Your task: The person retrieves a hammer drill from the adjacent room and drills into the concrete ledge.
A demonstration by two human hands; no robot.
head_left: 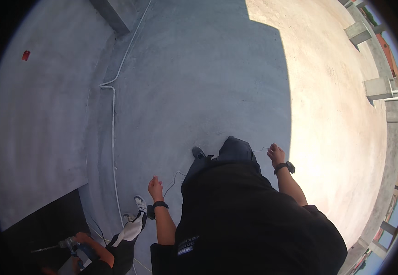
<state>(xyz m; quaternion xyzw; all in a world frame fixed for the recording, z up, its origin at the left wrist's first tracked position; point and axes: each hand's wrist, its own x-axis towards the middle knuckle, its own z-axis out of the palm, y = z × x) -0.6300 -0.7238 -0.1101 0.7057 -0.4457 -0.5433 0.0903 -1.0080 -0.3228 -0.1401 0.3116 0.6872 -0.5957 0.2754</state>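
Note:
My left hand [155,189] is held out left of my body, its fingers curled in. A thin wire [175,179] runs from beside that hand toward my leg and seems to pass into its grip. On the other side my right hand [276,155] is raised, fingertips pinched. A thin grey wire [259,150] reaches those fingers from behind my thigh. Whether both stretches are one wire is hidden by my body. Dark bands with small black devices circle both wrists.
At lower left another person's hand [83,237] holds a power drill [68,243] with a long bit, near a dark opening [47,220]. A white pipe [113,123] runs along the wall foot. A red box [26,55] is on the wall. Concrete blocks [378,88] line the right edge.

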